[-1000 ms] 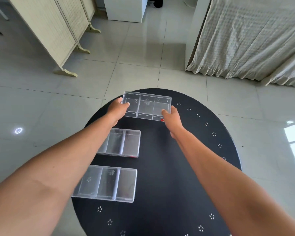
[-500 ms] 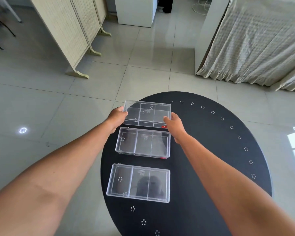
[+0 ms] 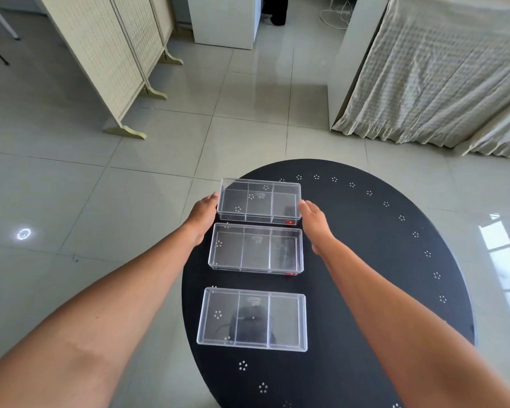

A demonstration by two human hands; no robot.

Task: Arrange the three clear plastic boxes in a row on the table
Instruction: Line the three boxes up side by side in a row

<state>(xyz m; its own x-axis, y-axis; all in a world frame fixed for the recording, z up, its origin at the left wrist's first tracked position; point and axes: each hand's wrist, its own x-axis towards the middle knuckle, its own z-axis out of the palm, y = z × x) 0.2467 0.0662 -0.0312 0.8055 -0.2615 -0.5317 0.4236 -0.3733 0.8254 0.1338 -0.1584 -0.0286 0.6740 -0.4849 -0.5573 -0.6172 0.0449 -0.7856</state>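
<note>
Head view, one item set: round black table [image 3: 365, 260] with small white dotted flower marks near its rim, standing on a pale tiled floor [image 3: 130, 201]; three clear plastic boxes, each divided into three compartments, ranged one behind another from 6 o'clock toward 12 o'clock on the table's 9 o'clock side. Near box [image 3: 252, 319]: lies flat at 6 o'clock of the set, untouched, well apart from both hands. Middle box [image 3: 256, 250]: flat on the table, a narrow gap from the near box, almost touching the far one; red mark at its near right corner. Far box [image 3: 259, 201]: at 12 o'clock of the set, near the table's far edge, red mark at its near right corner; whether it rests on the table or is slightly lifted cannot be told. Left hand [image 3: 202, 216]: pressed on the far box's 9 o'clock end; right hand [image 3: 314, 222]: pressed on its 3 o'clock end; the two clamp the box between them. Surroundings: folding screen [image 3: 106, 54] at 10 o'clock; draped cloth [image 3: 439, 69] at 2 o'clock.
</note>
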